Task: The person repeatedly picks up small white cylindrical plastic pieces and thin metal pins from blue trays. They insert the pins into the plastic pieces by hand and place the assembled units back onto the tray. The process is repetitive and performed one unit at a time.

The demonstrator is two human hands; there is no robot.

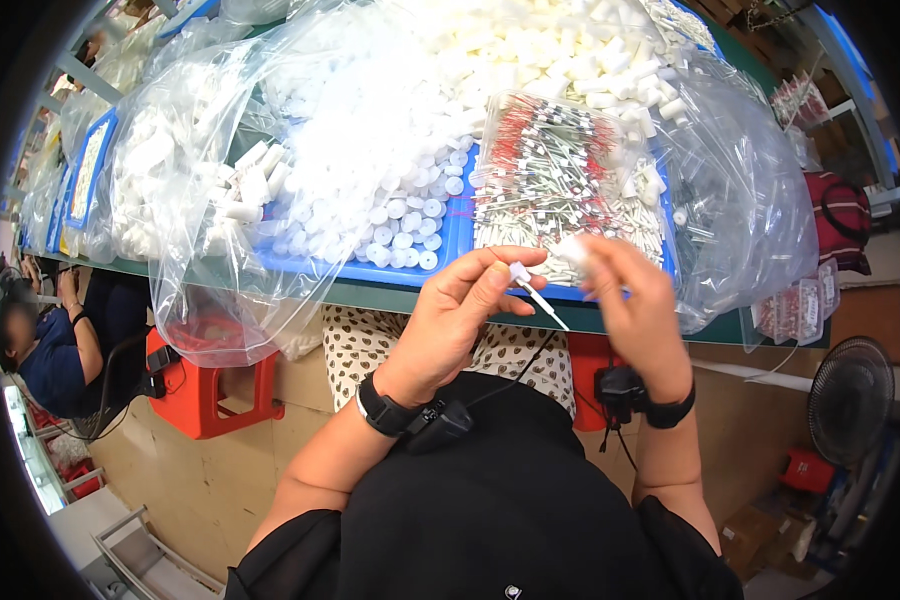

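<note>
My left hand is closed, pinching a thin white rod between thumb and fingers. A small white block sits at its upper end, and the narrow tip slants down to the right. To its right, my right hand is smeared by motion, with a small white piece at its fingertips; the piece's exact shape is blurred. Both hands are over the table's near edge. Just beyond them, a clear box of red, white and metal pin-like parts rests on a blue tray with many white rods.
Translucent round caps fill the tray's left part, and cream cylinders are heaped behind. Clear plastic bags flank the trays. A red stool and a seated person are at left; a black fan stands at right.
</note>
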